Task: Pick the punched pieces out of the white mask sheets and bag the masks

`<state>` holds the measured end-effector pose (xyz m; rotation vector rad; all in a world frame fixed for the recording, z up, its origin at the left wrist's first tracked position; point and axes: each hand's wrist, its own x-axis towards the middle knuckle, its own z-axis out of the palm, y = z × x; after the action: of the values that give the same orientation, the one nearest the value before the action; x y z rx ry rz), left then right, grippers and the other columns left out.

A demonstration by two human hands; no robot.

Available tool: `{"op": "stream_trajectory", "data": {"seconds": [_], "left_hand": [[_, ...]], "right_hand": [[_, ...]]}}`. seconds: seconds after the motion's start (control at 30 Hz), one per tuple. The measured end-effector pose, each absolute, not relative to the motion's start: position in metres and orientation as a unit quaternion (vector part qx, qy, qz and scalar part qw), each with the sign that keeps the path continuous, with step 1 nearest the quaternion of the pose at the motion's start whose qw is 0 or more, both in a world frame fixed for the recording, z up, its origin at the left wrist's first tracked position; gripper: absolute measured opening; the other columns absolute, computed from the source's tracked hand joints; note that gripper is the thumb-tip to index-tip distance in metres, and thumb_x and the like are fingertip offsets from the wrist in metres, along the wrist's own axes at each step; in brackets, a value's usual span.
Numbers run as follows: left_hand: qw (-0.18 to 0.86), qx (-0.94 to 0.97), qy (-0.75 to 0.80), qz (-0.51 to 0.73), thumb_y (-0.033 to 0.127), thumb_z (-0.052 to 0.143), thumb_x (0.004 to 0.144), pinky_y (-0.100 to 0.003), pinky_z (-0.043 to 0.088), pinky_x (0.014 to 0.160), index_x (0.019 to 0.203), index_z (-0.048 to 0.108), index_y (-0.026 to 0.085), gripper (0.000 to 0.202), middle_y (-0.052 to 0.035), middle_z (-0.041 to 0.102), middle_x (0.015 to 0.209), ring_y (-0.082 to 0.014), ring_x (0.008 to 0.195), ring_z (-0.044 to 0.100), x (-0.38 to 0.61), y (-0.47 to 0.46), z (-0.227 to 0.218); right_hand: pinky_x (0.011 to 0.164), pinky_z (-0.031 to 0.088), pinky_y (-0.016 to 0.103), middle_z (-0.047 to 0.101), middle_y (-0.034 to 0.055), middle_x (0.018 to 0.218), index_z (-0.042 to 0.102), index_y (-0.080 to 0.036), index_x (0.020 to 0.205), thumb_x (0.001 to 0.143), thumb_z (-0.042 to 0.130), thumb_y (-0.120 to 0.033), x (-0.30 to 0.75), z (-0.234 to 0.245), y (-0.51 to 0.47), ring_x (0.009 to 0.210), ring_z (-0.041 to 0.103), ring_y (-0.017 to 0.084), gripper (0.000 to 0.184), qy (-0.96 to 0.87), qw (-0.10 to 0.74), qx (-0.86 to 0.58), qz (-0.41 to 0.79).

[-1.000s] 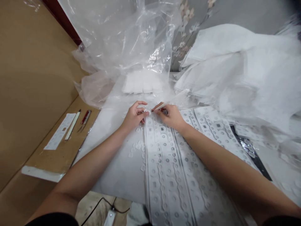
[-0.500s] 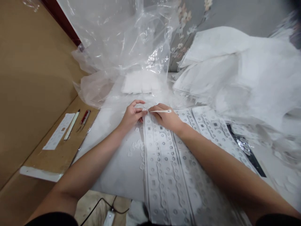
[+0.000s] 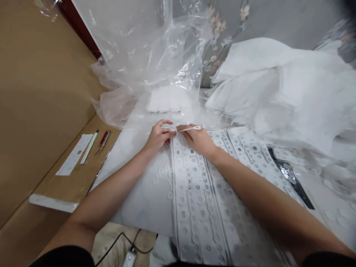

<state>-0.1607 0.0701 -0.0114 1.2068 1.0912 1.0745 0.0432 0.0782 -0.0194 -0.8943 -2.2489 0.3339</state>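
Note:
Long white die-cut strips (image 3: 194,193) with punched circles and squares run away from me across a white sheet (image 3: 139,193). My left hand (image 3: 158,137) pinches the far end of the left strip, fingers closed on its edge. My right hand (image 3: 196,139) rests on the same end and grips a thin white stick-like tool (image 3: 191,128), its tip pointing left toward my left fingers. Several small white punched-out pieces (image 3: 164,174) lie loose on the sheet just left of the strip.
A big clear plastic bag (image 3: 150,63) stands behind my hands with a stack of white pads (image 3: 167,100) under it. Crumpled white sheets (image 3: 283,89) pile at the right. On the brown surface at the left lie a white label strip (image 3: 73,159), tweezers (image 3: 89,151) and a red-handled tool (image 3: 102,141). A cable (image 3: 125,241) runs below.
My hands have stayed at the strip's far end with small finger shifts. The white tool in my right hand has swung from angled up-right to nearly level.

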Motion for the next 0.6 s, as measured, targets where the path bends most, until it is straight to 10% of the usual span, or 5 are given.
{"op": "stream_trajectory", "data": {"seconds": [0.6], "left_hand": [[0.561,0.538,0.462,0.427,0.035,0.085,0.072,-0.02,0.044,0.047,0.105,0.055,0.019,0.048,0.0044,0.064,0.067,-0.0093,0.047,0.053,-0.1592,0.0673,-0.0105]], "right_hand": [[0.076,0.049,0.033,0.071,0.0089,0.091,0.061,-0.02,0.099,0.103,0.044,-0.025,0.0397,-0.0195,0.0768,0.083,0.066,0.023,0.019,-0.836,0.349,-0.391,0.163]]}}
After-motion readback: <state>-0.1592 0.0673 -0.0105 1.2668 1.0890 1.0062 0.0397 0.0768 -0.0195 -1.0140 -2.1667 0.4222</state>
